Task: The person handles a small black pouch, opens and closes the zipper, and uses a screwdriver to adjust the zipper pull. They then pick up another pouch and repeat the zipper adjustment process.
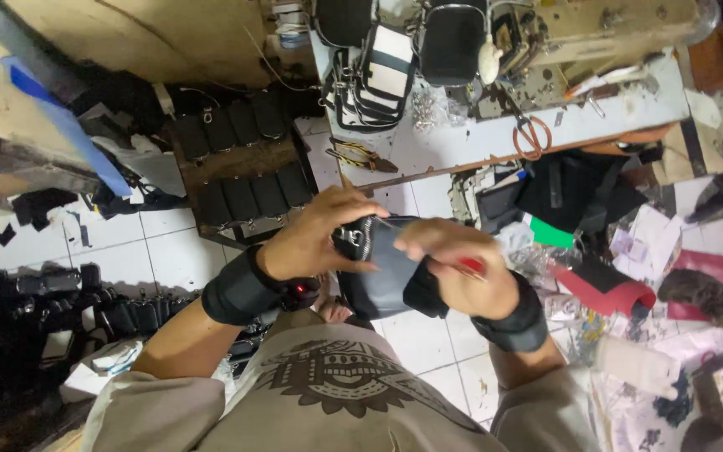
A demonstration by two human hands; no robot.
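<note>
My left hand (315, 234) grips a small black pouch (382, 272) at its zipper end, where a metal zipper pull (353, 234) shows. My right hand (453, 264) holds a thin tool with a red handle (470, 266), its metal tip pointing toward the zipper. Both wrists wear black bands. The pouch hangs in front of my chest, above the white tiled floor. The lower part of the pouch is hidden behind my right hand.
A wooden rack (240, 159) holds rows of black pouches at the left. A white worktable (504, 125) carries orange-handled scissors (531, 134), black-and-white bags (378, 71) and a sewing machine. Fabric scraps, paper and red material (612, 293) litter the floor at right.
</note>
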